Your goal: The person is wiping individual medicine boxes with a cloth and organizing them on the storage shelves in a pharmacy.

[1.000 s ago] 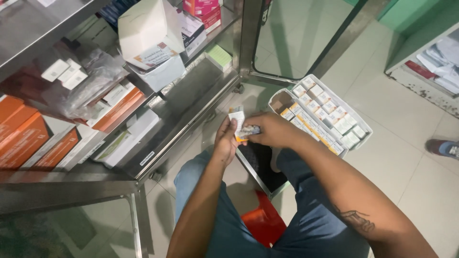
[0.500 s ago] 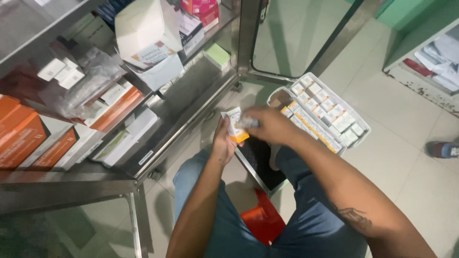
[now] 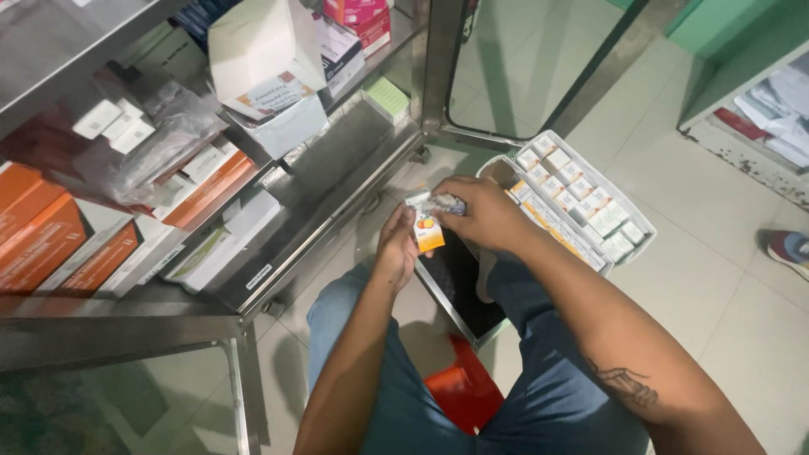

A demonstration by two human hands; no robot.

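Note:
My left hand [image 3: 394, 250] holds a small white and orange carton [image 3: 425, 229] upright in front of my knees. My right hand [image 3: 480, 215] grips a silvery blister strip [image 3: 444, 203] at the carton's open top end. Just beyond my right hand, on the floor, lies a white tray [image 3: 641, 221] packed with several small white and orange cartons in rows.
A steel shelf unit [image 3: 337, 168] stands to the left, stacked with orange and white boxes, a large white carton [image 3: 265, 67] and a plastic bag. A red stool [image 3: 459, 392] shows between my legs. Another person's shoe [image 3: 788, 248] is at the right edge.
The carton has turned so its orange face shows, and the strip in my right hand has come over its top end. Both hands shifted slightly.

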